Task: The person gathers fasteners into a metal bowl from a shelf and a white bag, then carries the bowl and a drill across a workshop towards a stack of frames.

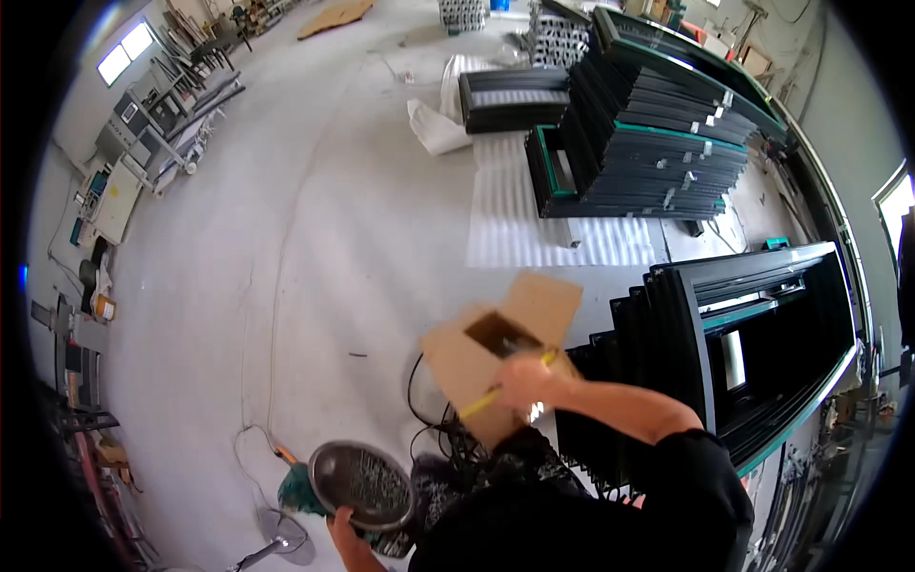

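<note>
A round metal bowl (331, 469) holds a heap of small pieces, perhaps screws. My left hand (345, 530) grips its lower rim, with the fingers partly hidden beneath. Over the near side of an open cardboard box (551, 301), my right hand (527, 381) is closed around a thin yellow stick-like thing (479, 404). Blur hides its exact kind. The box has its flaps spread, and something pale shows inside its dark opening.
Stacked black window frames (686, 334) stand close on the right. More black frames (648, 153) are piled farther back on white foam sheeting (505, 229). Black cables (448, 439) lie beside the box. A green bag-like thing (298, 488) and a round metal base (286, 539) are near the bowl.
</note>
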{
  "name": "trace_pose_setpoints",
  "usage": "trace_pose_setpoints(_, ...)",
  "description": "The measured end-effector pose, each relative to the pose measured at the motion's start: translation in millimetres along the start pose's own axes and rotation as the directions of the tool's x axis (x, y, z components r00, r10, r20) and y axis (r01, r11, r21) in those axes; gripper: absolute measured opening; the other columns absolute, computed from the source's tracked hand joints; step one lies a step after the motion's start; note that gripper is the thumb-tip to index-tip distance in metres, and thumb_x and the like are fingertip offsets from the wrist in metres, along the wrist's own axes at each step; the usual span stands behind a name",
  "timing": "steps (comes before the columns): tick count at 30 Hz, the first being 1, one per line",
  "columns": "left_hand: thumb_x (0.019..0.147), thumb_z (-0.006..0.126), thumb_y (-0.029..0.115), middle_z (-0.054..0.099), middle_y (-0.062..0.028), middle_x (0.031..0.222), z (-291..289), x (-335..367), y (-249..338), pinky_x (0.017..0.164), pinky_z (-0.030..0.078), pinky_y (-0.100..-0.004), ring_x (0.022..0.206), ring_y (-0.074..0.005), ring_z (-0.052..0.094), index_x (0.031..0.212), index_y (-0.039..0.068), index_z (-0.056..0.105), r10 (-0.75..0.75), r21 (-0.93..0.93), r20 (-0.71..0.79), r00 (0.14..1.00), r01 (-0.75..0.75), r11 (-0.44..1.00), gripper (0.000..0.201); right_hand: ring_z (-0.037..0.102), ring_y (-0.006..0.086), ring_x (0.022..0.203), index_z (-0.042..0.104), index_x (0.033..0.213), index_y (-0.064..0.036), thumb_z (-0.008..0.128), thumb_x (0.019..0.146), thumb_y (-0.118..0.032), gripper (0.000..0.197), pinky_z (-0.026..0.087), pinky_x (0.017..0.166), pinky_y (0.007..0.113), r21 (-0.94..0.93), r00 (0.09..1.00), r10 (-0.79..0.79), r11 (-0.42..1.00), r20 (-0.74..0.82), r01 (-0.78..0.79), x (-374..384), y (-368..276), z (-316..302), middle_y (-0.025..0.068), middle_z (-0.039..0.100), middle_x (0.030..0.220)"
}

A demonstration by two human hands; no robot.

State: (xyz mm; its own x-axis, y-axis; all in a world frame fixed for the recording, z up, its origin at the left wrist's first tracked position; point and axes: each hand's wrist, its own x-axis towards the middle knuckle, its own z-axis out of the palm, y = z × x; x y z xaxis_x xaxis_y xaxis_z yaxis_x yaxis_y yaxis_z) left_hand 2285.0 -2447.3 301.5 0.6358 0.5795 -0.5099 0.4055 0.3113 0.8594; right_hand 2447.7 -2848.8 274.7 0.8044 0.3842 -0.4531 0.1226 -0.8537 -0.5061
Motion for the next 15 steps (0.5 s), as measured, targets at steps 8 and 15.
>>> trace_pose_setpoints(8,0.064,0.058,0.008,0.055,-0.0130,0.086,195.2,50.8,55.1,0.068,0.047,-0.0329,0.076,-0.0238,0.056,0.097,-0.005,0.049,-0.073,0.150,0.175,0.982,0.047,0.988,0.037,0.063,0.0270,0.081,0.066,0.085,-0.0084,0.053,0.074,-0.020,0.020,0.050,0.068,0.038,-0.192,0.986,0.128,0.970,-0.103,-0.146,100.4,126.8,-65.0,0.0112,0.065,0.083)
trace_pose_setpoints(15,0.063,0.058,0.007,0.056,-0.0127,0.091,342.6,137.5,76.5,0.072,0.046,-0.0326,0.080,-0.0224,0.056,0.107,-0.005,0.047,-0.062,0.293,0.516,0.854,-0.108,0.950,0.047,0.062,0.0280,0.079,0.065,0.088,-0.0077,0.056,0.075,-0.022,0.022,0.049,0.071,0.038,-0.113,0.909,0.377,0.910,-0.179,-0.400,108.2,176.2,-39.0,0.0131,0.064,0.084)
